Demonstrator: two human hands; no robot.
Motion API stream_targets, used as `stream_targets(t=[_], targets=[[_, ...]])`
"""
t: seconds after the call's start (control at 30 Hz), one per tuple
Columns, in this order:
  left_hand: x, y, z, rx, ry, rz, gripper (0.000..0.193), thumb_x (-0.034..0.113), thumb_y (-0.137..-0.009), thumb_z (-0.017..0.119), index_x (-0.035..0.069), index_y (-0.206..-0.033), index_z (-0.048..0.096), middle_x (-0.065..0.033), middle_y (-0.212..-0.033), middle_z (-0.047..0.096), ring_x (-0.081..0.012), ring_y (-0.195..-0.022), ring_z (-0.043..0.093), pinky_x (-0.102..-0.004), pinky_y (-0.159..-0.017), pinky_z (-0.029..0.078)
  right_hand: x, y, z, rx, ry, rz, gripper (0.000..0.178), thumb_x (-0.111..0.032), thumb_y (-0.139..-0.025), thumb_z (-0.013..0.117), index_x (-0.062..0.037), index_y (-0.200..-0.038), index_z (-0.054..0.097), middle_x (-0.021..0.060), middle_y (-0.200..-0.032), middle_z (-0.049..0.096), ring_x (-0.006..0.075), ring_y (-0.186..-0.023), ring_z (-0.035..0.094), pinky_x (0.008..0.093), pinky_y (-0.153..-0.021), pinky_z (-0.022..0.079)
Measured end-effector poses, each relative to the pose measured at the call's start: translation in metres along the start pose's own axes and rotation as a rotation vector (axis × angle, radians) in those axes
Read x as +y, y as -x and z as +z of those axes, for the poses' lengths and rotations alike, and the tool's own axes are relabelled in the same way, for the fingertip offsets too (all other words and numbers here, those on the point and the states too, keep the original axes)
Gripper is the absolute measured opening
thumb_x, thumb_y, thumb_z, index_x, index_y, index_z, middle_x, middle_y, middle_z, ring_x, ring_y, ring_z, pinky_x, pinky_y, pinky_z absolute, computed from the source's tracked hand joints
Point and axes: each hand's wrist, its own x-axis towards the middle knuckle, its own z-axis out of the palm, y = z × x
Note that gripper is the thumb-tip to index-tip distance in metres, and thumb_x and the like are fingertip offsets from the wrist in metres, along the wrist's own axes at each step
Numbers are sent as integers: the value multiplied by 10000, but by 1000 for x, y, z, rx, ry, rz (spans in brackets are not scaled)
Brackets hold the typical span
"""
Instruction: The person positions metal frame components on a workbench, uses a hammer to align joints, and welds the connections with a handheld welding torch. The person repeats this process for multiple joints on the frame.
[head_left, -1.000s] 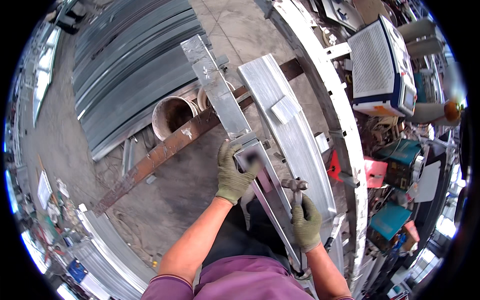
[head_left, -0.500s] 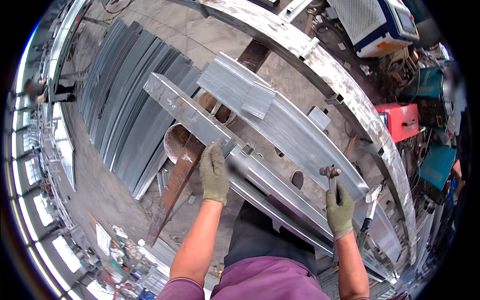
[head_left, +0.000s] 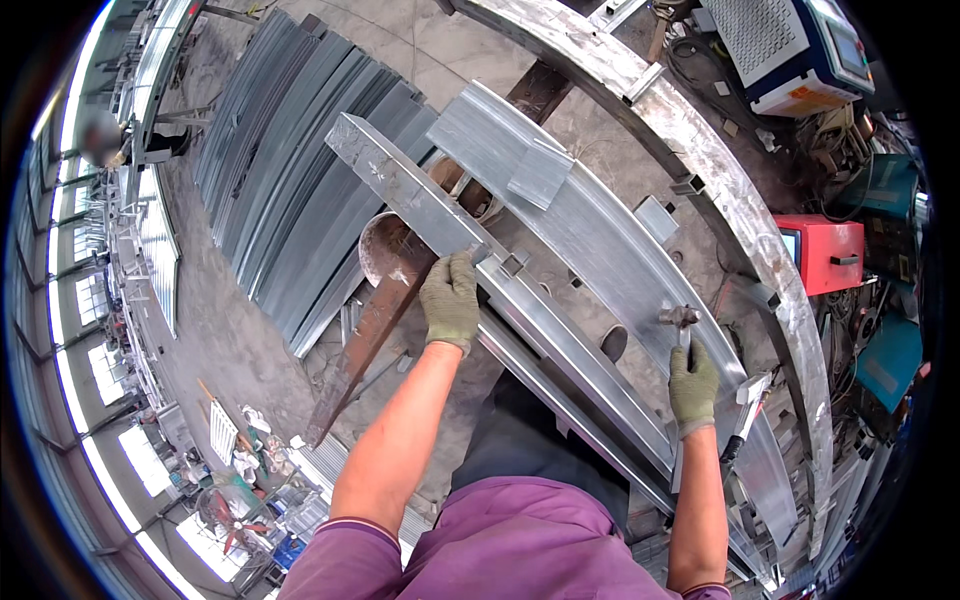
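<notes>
My left hand, in an olive knit glove, is closed at the near edge of a long grey metal beam. Its fingertips pinch a small grey metal piece, which the glove partly hides. Just right of that piece is the open square end of a steel tube. In my gloved right hand, a hammer is gripped by its handle, head up, over a wide galvanized steel channel. A loose flat metal plate lies on this channel.
Rusty steel beam and a round drum stand beneath the work. Stacked grey profiles cover the floor at left. A curved steel frame arcs along the right, beyond it a red box-shaped machine. Another person is far left.
The view has shifted, so most things appear farther right. My left hand and the small piece sit closer to the tube end. The hammer stays in my right hand.
</notes>
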Motion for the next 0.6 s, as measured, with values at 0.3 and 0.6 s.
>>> stream_targets(t=[0.3, 0.6], targets=[[6, 1, -1, -15, -71, 39, 417, 338, -1146, 572, -26, -1195, 771, -131, -957, 773, -202, -877, 684, -379, -870, 563, 6, -7, -3, -99, 188, -97, 504, -389, -1042, 658, -29, -1393, 696, 253, -1139, 781, 452, -1039, 752, 561, -914, 570], [-6, -6, -13, -50, -164, 66, 425, 315, -1159, 529, -20, -1212, 786, -106, -1106, 796, -178, -1030, 686, -352, -988, 535, 11, -5, -7, -164, -111, -98, 417, -311, -1029, 681, -86, -1379, 705, 226, -1016, 788, 444, -955, 751, 551, -839, 564]])
